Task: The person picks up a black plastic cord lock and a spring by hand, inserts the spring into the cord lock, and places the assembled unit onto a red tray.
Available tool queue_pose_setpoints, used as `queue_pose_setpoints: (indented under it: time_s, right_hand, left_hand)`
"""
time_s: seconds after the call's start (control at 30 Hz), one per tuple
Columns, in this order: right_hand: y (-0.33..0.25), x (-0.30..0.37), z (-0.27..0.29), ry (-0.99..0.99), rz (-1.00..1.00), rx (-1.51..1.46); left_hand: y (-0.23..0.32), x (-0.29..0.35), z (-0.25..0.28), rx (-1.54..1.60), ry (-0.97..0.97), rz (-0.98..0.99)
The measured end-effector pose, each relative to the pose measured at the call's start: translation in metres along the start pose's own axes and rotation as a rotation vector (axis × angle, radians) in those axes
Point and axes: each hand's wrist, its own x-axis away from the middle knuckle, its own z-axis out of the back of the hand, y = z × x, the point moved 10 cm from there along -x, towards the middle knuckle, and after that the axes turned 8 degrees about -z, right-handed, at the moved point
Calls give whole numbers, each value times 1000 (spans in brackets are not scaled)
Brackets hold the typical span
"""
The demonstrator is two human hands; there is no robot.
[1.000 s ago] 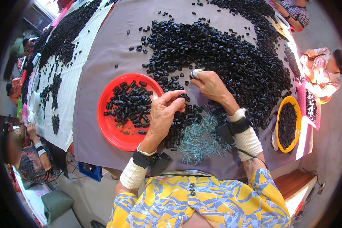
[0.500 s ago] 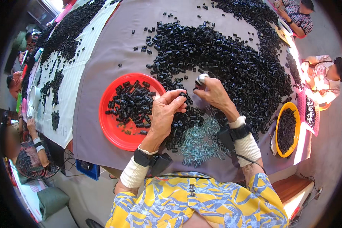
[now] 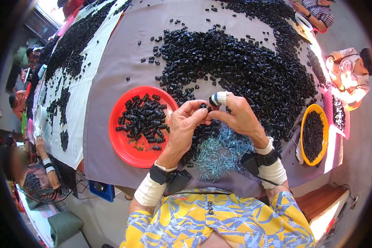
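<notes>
At the centre of the frame my left hand (image 3: 186,124) and right hand (image 3: 239,118) meet, both pinching one small black plastic cap (image 3: 203,106) between closed fingertips; I judge I am fitting it together. Next it wants a steady press, then a drop toward the round red plastic dish (image 3: 126,142) at left. Below lies a tangle of pale blue wire springs (image 3: 219,151) on the grey cloth-covered table (image 3: 124,62), with a yellow bowl (image 3: 304,124) at right.

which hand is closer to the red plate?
Left. The left hand hovers just past the red plate at its right rim; the right hand sits farther right, over the small metal springs.
</notes>
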Motion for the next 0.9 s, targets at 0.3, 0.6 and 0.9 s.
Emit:
queue_pose_setpoints:
  time_s: [0.3,0.6,0.9]
  right_hand:
    - [-12,2,-1,19,100,133]
    - [-31,1,23,177,160,144]
    - [-34,2,17,174,261,280]
  left_hand:
    - [13,-1,-4,-83,15,-97]
    - [18,1,-5,-160,23,-110]
    - [15,-1,-6,-258,-10,-138]
